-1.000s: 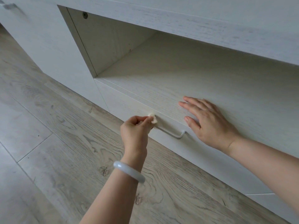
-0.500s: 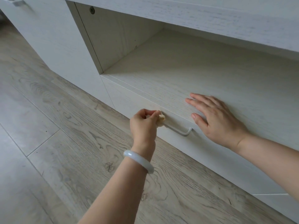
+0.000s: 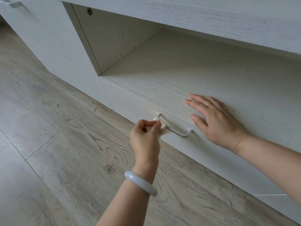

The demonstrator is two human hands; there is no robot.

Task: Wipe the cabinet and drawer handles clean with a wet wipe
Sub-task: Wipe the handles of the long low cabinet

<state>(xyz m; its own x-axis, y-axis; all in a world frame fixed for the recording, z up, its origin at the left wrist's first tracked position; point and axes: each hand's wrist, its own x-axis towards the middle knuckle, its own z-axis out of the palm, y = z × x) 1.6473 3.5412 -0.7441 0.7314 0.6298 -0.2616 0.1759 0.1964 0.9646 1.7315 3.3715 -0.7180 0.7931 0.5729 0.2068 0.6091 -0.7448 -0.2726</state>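
Soft, even daylight fills the scene, bright enough with no glare. The open shelf (image 3: 187,62) darkens toward its far corner under the top board, and the right hand (image 3: 216,119) casts only a faint shadow. The wide lens bends the cabinet (image 3: 48,38) edges and floor (image 3: 57,128) boards toward the frame's borders. Focus is fairly sharp in the middle and softer at the far left corner.

handles: 2 (image 3: 177,131) (image 3: 16,4) | hands: 2 (image 3: 145,136) (image 3: 216,119) | wipe: 1 (image 3: 162,123) | bangle: 1 (image 3: 140,182)
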